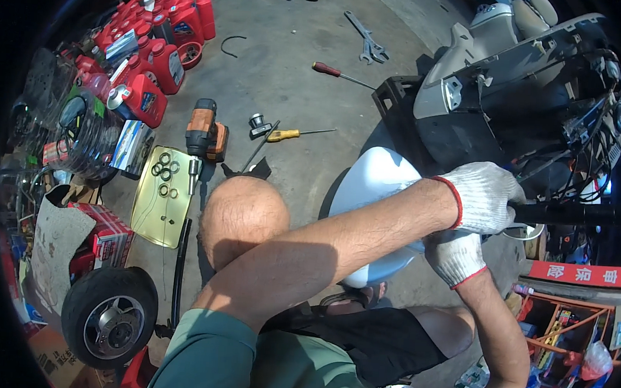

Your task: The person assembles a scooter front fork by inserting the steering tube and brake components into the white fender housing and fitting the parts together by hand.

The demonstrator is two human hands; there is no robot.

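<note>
My left hand (482, 199), in a white knit glove with a red cuff, reaches across to the right. Its fingers are curled round the near end of a thick black bar (579, 214) beside the scooter. My right hand (454, 257), gloved the same way, is just below and partly behind the left hand; its fingers are hidden. A partly dismantled grey and black scooter body (490, 109) lies beyond my hands, with bare wiring at its right side. Under my left forearm is a smooth white curved panel (375, 180).
An orange and black impact wrench (202, 132) stands near a yellow tray (145, 216) of rings. Screwdrivers (286, 135), wrenches (365, 39) and another screwdriver (327, 69) lie on the concrete. A wheel (109, 318), red bottles (167, 68) and an orange tool rack (565, 327) flank me.
</note>
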